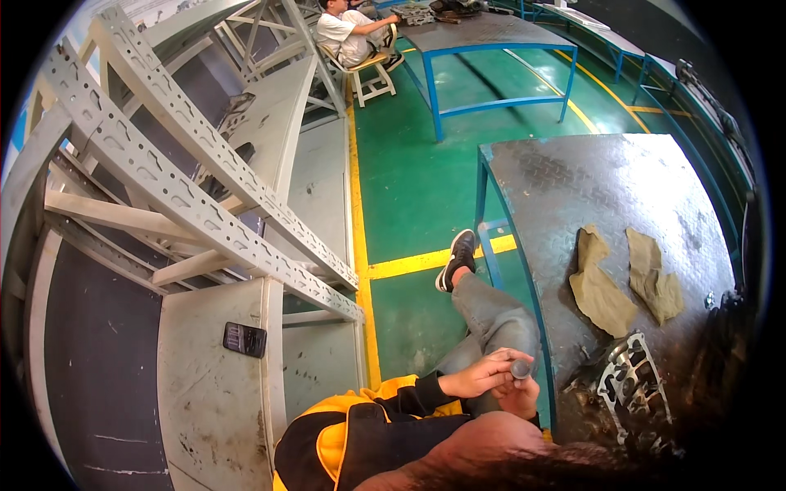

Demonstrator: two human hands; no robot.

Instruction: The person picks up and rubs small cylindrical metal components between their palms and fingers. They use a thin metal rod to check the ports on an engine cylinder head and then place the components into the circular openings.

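A small dark grey metal cylinder [521, 369] with a round end is held between my two hands, over my lap beside the near bench. My right hand [519, 399] is closed around its lower part. From the left, my left hand [481, 376] reaches across with its fingers bent against the cylinder's side and top. The fingertips of both hands are partly hidden, and the kind of part cannot be told. To the right of my hands, a metal engine casting [610, 385] with a pale, cut-out flange lies on the bench.
Two tan cloth gloves [602, 290] lie on the metal-topped bench [589, 176]. On my left, a grey shelving rack [205, 213] bears a black phone [245, 340] on its low shelf. Farther off, a seated person [352, 37] is at another blue-legged table [491, 34].
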